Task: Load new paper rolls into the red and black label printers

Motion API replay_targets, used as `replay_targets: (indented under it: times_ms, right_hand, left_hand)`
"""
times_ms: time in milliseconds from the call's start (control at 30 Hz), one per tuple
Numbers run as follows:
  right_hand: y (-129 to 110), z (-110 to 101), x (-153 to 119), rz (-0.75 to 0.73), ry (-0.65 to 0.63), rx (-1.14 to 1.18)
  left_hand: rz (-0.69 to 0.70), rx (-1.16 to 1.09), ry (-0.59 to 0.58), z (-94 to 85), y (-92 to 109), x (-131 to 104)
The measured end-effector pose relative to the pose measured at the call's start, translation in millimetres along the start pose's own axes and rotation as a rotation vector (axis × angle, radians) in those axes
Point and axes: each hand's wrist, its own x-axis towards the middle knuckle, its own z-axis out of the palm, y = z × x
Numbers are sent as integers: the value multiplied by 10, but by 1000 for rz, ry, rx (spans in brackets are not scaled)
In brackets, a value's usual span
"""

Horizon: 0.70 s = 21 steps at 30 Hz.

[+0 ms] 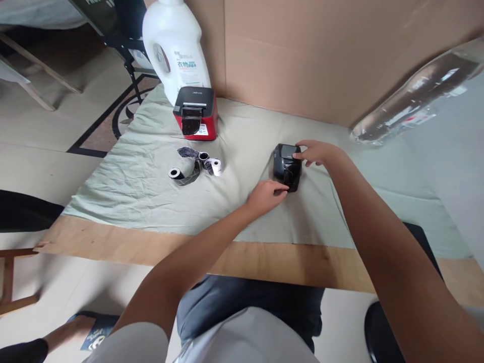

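A small black printer [280,160] stands on the cloth-covered table, with a glossy black strip of paper [289,172] hanging over its front. At the lower end of that strip, my left hand [267,196] is closed, thumb and forefinger pinched at the edge; the exact grip is partly hidden. My right hand [315,153] grips the printer's upper right corner, thumb and fingers on its top and side. To the left lie several small paper rolls [183,175], partly unwound, their paper blackened. Behind them is a red and black printer [210,120] with a dark strip hanging from its front.
A large white detergent jug [189,55] stands behind the red printer. Cardboard [283,60] walls the table's back. A plastic-wrapped brown roll [412,108] leans at the right. The table's bare wooden edge [264,257] runs along my front. Another person's foot [75,330] shows lower left.
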Motion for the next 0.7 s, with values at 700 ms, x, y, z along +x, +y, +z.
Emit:
replay_targets:
  times_ms: [700]
  right_hand:
    - [444,607,-101,-138,275,893]
  left_hand:
    - [-16,297,161,-306,7,121]
